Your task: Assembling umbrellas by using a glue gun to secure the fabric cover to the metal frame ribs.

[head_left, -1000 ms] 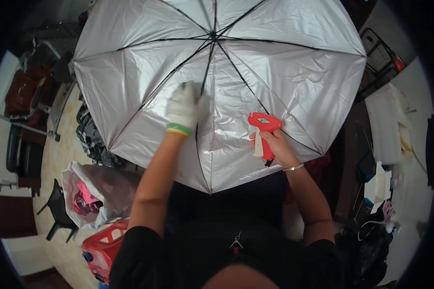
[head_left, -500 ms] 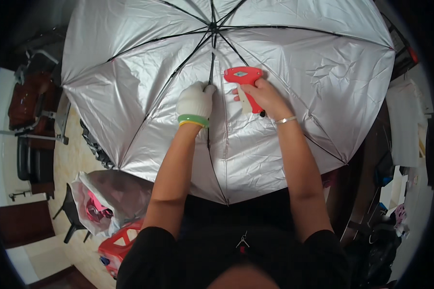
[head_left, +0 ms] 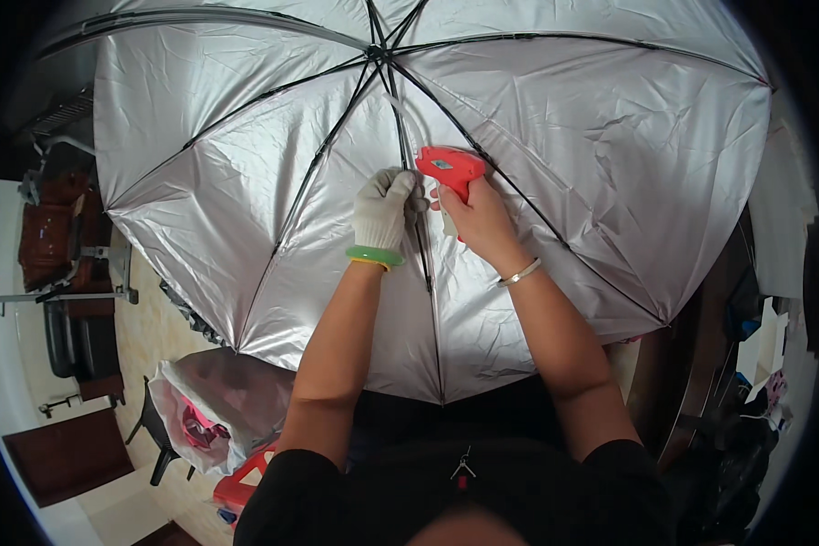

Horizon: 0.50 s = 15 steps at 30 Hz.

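An opened umbrella spreads its silver lining before me, dark ribs running out from the hub. My left hand, in a white knit glove with a green and yellow cuff, is closed around one rib about midway along it. Beside it, my bare right hand grips a red tagging gun with an off-white trigger. The gun's front end lies close to the gloved fingertips; whether it touches the rib or cloth there, I cannot tell. A pale narrow strip shows between hub and gun.
The umbrella's dark shaft runs from the hub toward the upper left. At lower left stand a whitish bag with pink contents, a red plastic stool and a black chair. Black bags lie at lower right.
The umbrella has turned a little and its shaft has come into view at upper left. My right hand has brought the tagging gun down and left, close to my left hand, which has shifted slightly right.
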### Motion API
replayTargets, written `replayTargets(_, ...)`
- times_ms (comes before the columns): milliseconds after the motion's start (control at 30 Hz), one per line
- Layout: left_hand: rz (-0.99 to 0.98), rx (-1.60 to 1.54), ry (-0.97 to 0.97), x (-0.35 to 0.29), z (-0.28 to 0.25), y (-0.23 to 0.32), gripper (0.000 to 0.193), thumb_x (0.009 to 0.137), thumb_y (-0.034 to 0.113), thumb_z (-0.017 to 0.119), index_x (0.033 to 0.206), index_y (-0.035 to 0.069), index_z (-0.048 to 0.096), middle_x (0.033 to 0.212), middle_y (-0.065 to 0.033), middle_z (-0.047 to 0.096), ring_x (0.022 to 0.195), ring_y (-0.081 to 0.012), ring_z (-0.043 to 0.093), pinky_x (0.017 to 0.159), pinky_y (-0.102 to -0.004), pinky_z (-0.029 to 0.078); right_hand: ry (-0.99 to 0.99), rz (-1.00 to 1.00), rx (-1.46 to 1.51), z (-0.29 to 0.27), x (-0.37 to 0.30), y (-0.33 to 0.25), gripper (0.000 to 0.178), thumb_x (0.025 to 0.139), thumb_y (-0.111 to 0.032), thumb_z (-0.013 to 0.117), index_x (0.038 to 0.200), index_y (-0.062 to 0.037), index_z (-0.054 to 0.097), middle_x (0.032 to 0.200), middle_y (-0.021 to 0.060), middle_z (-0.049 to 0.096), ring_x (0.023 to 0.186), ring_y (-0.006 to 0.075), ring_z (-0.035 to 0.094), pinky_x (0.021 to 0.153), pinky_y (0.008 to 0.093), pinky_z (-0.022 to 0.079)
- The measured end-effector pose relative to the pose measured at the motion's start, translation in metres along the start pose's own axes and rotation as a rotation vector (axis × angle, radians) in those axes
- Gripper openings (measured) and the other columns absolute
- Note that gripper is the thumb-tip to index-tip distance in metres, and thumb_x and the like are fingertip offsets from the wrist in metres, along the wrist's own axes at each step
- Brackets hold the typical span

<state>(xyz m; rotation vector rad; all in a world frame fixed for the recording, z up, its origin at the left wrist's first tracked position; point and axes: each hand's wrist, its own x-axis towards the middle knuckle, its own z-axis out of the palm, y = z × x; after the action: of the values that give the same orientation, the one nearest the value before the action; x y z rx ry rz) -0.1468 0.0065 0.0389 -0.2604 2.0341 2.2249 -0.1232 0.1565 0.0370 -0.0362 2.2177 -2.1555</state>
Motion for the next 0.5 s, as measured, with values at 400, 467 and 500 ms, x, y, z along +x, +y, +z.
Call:
replayTargets(400,0.046,0.095,0.031,-0.0019,-0.0019,-0.0007,0.02,0.092,0.02,0.057,0.09,0.001,0.063,0.068,-0.0024,0.061,0.054,-0.0083,0.054,0.049,-0.0218,0.04,0.009,-0.021,0.158,0.002,0.0032,0.0072,0.032,0.095,-0.012,0.051,0.124,0.0017,0.05,0.097,0.0128,0.066,0.078,0.0167,0.067,0.068,0.0279,0.053)
replayTargets(467,0.053,0.139,0.04,-0.0024,-0.0014,-0.0007,0.021,0.092,0.02,0.057,0.091,0.0,0.063,0.066,-0.0024,0.061,0.054,-0.0083,0.054,0.049,-0.0217,0.04,0.106,-0.143,0.003,0.0042,0.0028,0.0097,0.031,0.095,-0.012,0.051,0.122,0.0015,0.052,0.095,0.0124,0.066,0.077,0.0165,0.067,0.067,0.028,0.053)
replayTargets(500,0.052,0.139,0.041,-0.002,-0.0005,-0.0007,0.021,0.092,0.02,0.057,0.091,0.0,0.063,0.066,-0.0024,0.061,0.054,-0.0083,0.054,0.049,-0.0217,0.04,0.105,-0.142,0.003,0.0039,0.0029,0.0098,0.031,0.095,-0.012,0.051,0.122,0.0015,0.052,0.095,0.0124,0.066,0.077,0.0165,0.067,0.067,0.028,0.053)
